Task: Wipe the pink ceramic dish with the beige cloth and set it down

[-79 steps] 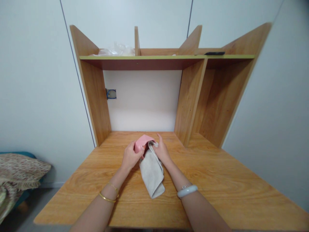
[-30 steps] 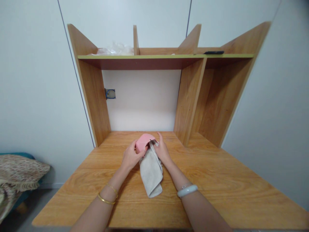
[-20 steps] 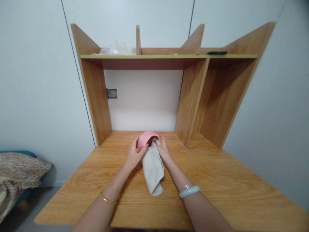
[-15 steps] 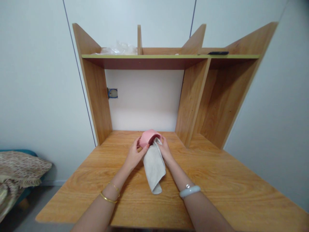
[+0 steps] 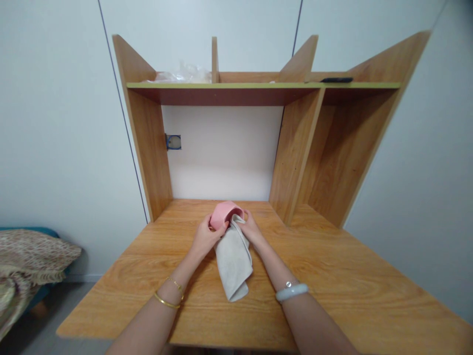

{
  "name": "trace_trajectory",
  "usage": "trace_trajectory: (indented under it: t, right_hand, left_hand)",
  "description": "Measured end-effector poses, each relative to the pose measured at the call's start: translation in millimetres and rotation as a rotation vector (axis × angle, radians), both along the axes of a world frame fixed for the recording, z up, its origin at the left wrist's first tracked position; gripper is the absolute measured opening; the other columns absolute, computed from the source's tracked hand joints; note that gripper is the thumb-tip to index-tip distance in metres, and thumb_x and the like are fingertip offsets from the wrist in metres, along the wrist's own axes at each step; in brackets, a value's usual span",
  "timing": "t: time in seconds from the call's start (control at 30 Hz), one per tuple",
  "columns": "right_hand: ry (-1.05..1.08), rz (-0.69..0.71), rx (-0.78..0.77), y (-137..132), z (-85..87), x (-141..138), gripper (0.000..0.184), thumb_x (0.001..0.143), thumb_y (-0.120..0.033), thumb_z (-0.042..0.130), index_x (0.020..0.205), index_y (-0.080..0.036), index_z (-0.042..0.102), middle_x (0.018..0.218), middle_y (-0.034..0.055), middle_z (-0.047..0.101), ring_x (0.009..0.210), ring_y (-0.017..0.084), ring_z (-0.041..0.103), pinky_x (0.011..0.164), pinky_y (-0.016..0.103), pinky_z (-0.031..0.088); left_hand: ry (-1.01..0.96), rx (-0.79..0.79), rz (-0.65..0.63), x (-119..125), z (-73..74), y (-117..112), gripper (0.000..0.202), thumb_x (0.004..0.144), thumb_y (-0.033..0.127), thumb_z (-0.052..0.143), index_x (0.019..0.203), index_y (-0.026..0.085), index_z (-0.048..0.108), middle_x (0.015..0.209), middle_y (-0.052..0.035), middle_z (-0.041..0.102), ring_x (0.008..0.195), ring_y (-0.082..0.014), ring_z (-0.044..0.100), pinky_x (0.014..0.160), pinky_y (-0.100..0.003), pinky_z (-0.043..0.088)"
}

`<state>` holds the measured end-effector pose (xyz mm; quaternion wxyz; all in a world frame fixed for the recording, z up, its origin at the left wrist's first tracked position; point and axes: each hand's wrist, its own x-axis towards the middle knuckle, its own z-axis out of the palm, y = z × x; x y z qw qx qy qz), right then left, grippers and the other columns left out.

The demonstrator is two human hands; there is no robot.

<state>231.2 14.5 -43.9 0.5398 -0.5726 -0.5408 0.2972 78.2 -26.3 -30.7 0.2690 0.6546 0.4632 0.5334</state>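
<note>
Currently, the left hand (image 5: 204, 236) curls its fingers (image 5: 221, 230) round a pink container (image 5: 222, 211); the right hand (image 5: 253, 230), fingers narrow, holds grey cloth (image 5: 232, 264) at the container's mouth.

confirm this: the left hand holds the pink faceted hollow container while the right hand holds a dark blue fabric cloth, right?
Wrong colour: the head view shows the right hand holding a light grey fabric cloth, not dark blue. The left hand does hold the pink faceted hollow container.

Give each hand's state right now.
Left hand: closed, holding the pink container.
Right hand: closed, holding the cloth at the container's mouth.
</note>
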Motion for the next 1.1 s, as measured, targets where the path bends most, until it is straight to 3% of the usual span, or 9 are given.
trace_trajectory:
  t: [0.17,0.43,0.63,0.8,1.1]
  right_hand:
    - [-0.250,-0.034,0.032,-7,1.9,2,0.076,0.063,-0.028,0.068,0.129,-0.013,0.036,0.101,0.0124,0.065,0.092,0.022,0.062,0.075,0.030,0.046]
    - [-0.562,-0.056,0.000,-21,15.7,4,0.076,0.072,-0.027,0.061,0.138,-0.017,0.025,0.085,0.0085,0.067,0.080,0.022,0.063,0.065,0.026,0.042]
    - [-0.419,0.004,0.069,-21,15.7,4,0.068,0.076,-0.025,0.054,0.137,-0.015,0.027,0.080,0.0058,0.067,0.077,0.020,0.062,0.068,0.026,0.043]
    - [-0.301,-0.053,0.095,-19,14.7,2,0.064,0.075,-0.023,0.053,0.135,-0.015,0.031,0.088,0.0079,0.067,0.082,0.020,0.062,0.072,0.029,0.045]
    - [-0.043,-0.096,0.102,-3,0.5,6,0.052,0.074,-0.023,0.054,0.123,-0.017,0.040,0.108,0.0101,0.063,0.096,0.020,0.061,0.082,0.031,0.046]
  left_hand:
    - [0.134,-0.019,0.080,-4,0.8,-2,0.044,0.069,0.046,0.060,0.096,0.012,0.061,0.062,-0.0036,0.064,0.057,-0.0152,0.057,0.053,-0.023,0.041]
    - [0.376,0.035,0.203,-6,14.5,-15,0.040,0.070,0.047,0.059,0.093,0.016,0.066,0.075,-0.0077,0.068,0.070,-0.0197,0.059,0.059,-0.025,0.038]
    - [0.292,0.025,0.133,-7,4.7,-5,0.046,0.073,0.052,0.056,0.098,0.014,0.065,0.088,-0.0104,0.068,0.078,-0.0214,0.060,0.065,-0.028,0.043]
    - [0.034,-0.009,0.066,-7,-7.6,9,0.069,0.071,0.052,0.061,0.127,0.014,0.046,0.122,-0.0158,0.056,0.096,-0.0227,0.059,0.078,-0.030,0.046]
    - [-0.087,-0.070,-0.176,1,-2.4,0,0.059,0.073,0.049,0.060,0.118,0.013,0.049,0.113,-0.0130,0.060,0.094,-0.0196,0.060,0.082,-0.031,0.048]
